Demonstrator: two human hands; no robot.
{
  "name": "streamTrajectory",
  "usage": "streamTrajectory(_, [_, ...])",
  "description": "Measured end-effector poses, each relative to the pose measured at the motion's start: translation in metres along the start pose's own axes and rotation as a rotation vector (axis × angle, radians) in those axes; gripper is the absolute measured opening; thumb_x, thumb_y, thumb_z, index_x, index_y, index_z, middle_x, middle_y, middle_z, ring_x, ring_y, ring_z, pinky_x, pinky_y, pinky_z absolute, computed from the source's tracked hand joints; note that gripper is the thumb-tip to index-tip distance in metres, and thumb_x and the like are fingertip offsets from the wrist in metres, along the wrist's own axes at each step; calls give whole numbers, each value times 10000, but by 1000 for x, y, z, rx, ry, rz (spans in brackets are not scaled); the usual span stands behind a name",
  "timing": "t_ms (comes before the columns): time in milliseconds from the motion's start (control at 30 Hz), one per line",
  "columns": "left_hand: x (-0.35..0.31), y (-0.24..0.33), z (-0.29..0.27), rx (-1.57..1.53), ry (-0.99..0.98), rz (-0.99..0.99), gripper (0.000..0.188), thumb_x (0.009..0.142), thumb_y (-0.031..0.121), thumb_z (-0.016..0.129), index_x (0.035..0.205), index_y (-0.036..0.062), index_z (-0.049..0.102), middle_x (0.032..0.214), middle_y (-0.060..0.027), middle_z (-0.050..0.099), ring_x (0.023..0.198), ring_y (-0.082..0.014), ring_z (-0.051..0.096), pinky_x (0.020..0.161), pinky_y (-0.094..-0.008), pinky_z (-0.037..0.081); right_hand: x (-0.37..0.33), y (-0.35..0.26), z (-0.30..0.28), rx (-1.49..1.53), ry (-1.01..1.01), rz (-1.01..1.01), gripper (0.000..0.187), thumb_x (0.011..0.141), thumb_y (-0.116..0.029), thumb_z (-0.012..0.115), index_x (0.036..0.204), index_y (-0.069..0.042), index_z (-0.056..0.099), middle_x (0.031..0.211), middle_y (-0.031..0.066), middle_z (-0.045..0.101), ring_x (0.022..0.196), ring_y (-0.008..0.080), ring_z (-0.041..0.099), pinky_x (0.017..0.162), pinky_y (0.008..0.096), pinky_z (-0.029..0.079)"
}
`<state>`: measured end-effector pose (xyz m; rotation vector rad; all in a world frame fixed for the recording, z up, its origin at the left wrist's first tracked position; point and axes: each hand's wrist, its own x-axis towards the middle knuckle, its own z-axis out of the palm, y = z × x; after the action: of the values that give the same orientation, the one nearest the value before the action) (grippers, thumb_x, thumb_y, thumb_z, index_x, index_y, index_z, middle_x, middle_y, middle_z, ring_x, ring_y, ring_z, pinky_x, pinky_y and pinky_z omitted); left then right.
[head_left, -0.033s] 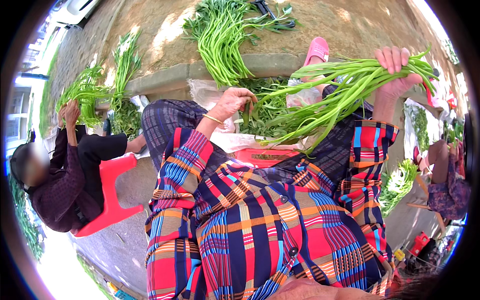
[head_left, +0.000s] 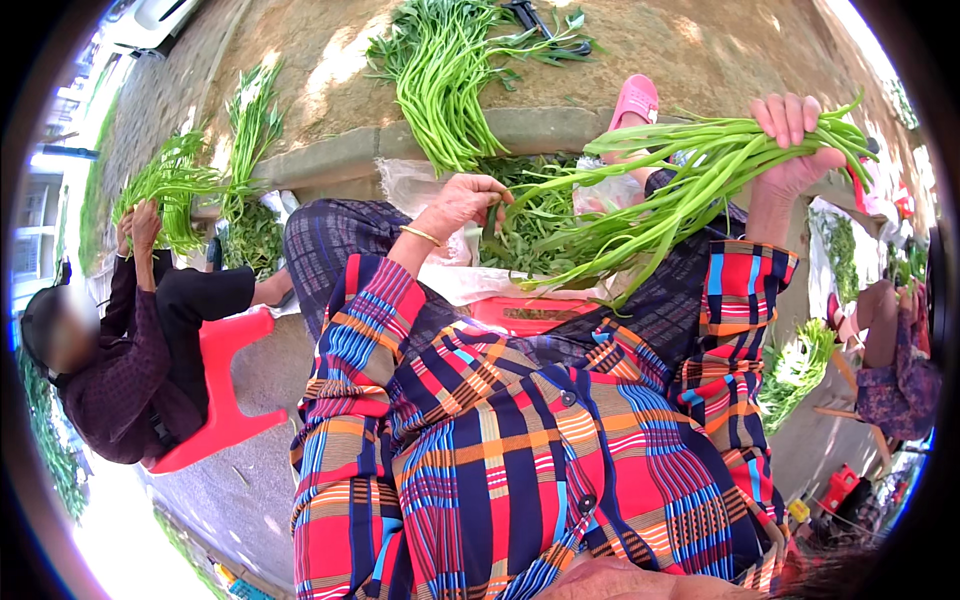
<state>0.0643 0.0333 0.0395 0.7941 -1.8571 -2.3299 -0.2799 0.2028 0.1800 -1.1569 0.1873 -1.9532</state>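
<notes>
My right hand [head_left: 795, 140] is raised at the upper right, closed around a thick bunch of long green leafy stalks [head_left: 660, 190]. The bunch slants down to the left across my lap. My left hand [head_left: 465, 200], with a gold bangle on the wrist, grips the lower leafy end of the same bunch, fingers curled on a stem. Under the bunch a white sheet [head_left: 420, 185] holds loose green leaves [head_left: 535, 235]. Both my sleeves are bright plaid.
A pile of the same stalks [head_left: 440, 70] lies on the ground beyond a concrete kerb [head_left: 330, 155]. A pink sandal [head_left: 635, 100] rests on it. At the left a person on a red stool [head_left: 225, 400] holds up greens [head_left: 165, 185]. Another person [head_left: 895, 375] sits at the right.
</notes>
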Motion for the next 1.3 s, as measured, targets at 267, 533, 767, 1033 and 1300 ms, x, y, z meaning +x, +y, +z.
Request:
streamTrajectory(267, [-9,15,0,-49,-31,-180,148,843,110,494,918,25,590,696,-48,612,559,-126,595,488,-218,458,-1,1,-1,16,-4,-5,443,626,-444,732,781,-99,500,645,-42,434,616,91,411,611,239,325])
streamTrajectory(533, [-9,17,0,-39,-38,-226,148,842,123,510,915,20,589,677,-39,597,534,-115,571,488,-218,454,-2,-1,-3,-20,-4,-3,448,630,-452,726,787,-99,498,650,-43,430,617,88,406,611,237,321])
streamTrajectory(767, [-1,-7,-10,289,59,-53,129,811,127,561,810,13,620,630,14,550,528,-48,479,481,-190,379,1,3,0,-59,-19,-11,447,629,-464,720,788,-104,509,646,-48,446,615,80,418,603,232,322])
streamTrajectory(1033, [7,3,1,406,300,278,196,803,110,565,975,24,603,772,8,584,705,-70,521,670,-202,435,4,9,3,-18,-35,1,448,635,-471,711,780,-102,502,641,-44,440,607,82,408,591,235,331])
streamTrajectory(1300, [11,64,50,214,182,371,437,747,147,619,1161,80,498,1062,-1,526,919,-94,472,798,-256,401,9,29,12,23,-43,60,451,649,-484,695,785,-103,496,643,-39,433,594,87,412,587,241,332])
